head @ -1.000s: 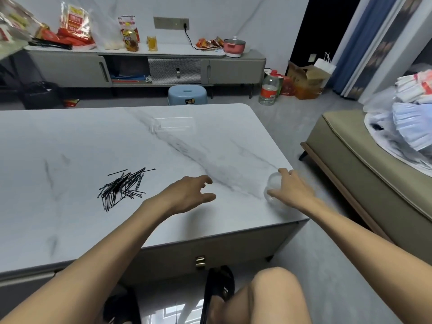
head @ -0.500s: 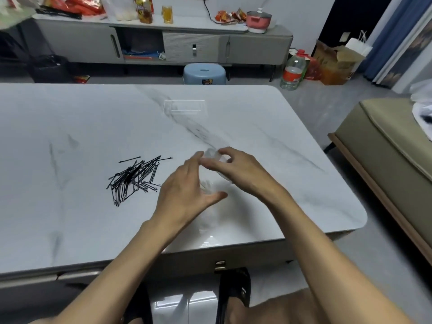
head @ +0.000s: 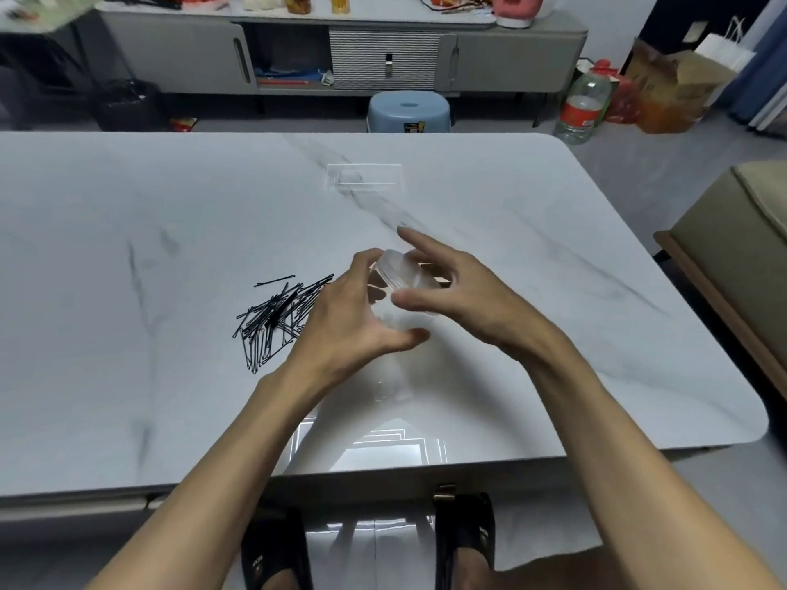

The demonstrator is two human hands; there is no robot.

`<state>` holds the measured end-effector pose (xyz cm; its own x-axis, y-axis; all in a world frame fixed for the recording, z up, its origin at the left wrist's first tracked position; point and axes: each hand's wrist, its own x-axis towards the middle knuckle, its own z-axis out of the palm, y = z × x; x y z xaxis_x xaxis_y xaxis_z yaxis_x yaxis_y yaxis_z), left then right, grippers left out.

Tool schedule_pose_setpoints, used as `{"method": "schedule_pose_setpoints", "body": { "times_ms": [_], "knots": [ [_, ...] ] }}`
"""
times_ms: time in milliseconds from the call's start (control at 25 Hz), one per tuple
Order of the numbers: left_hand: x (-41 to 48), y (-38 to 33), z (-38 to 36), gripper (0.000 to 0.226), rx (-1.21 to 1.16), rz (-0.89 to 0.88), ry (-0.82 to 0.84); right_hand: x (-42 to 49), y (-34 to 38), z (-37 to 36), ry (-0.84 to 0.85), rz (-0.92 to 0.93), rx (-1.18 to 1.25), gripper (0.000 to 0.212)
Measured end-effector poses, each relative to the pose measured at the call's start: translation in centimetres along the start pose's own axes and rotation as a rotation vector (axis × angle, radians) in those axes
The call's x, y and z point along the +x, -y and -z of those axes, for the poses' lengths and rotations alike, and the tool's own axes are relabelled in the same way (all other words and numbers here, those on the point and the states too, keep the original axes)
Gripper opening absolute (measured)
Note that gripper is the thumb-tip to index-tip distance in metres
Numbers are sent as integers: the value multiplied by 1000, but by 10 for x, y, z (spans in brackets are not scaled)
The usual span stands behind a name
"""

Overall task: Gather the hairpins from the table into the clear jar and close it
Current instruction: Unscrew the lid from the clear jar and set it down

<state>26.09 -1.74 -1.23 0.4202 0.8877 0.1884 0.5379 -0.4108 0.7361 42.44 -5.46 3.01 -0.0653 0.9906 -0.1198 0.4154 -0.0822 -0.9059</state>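
Observation:
A small clear jar (head: 402,276) with its lid on is held above the middle of the white marble table (head: 127,206), tilted to the left. My right hand (head: 460,298) grips the jar's body from the right. My left hand (head: 353,321) wraps its fingers around the lid end from the left. A pile of several black hairpins (head: 277,319) lies on the table just left of my left hand, partly hidden behind it.
A flat clear plastic box (head: 364,177) lies farther back on the table. Beyond the far edge stand a blue stool (head: 409,112) and a grey sideboard (head: 340,53). A sofa (head: 732,266) sits to the right, a water bottle (head: 585,106) on the floor.
My right hand carried the jar from the table's right edge to the middle. My left hand rose to meet it and now holds its lid end.

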Motion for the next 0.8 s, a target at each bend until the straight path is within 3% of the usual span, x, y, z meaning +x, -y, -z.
{"method": "schedule_pose_setpoints", "body": {
  "times_ms": [80, 160, 240, 360, 480, 560, 680, 800],
  "knots": [
    [-1, 7, 0, 93, 11, -24, 47, -1, -2, 1, 70, -44, 9, 91],
    [0, 15, -2, 97, 74, -77, 66, 1, -2, -4, 41, -140, -153, 94],
    [0, 19, -2, 98, 141, -92, 73, 3, -5, -10, 7, -244, -348, 88],
    [-1, 20, -1, 98, 181, -110, 90, 5, -11, -8, 58, -204, -257, 66],
    [-2, 22, -2, 97, 188, -130, 79, 1, -13, 3, 203, -115, -163, 93],
    [-3, 21, -4, 95, 203, -129, 79, -1, -12, -2, 183, -157, -159, 105],
    [-2, 23, -6, 95, 265, -151, 88, 2, -14, -13, 56, -244, -246, 85],
    [-2, 25, -3, 96, 256, -139, 83, 2, -15, -12, 70, -150, -165, 69]
  ]
}}
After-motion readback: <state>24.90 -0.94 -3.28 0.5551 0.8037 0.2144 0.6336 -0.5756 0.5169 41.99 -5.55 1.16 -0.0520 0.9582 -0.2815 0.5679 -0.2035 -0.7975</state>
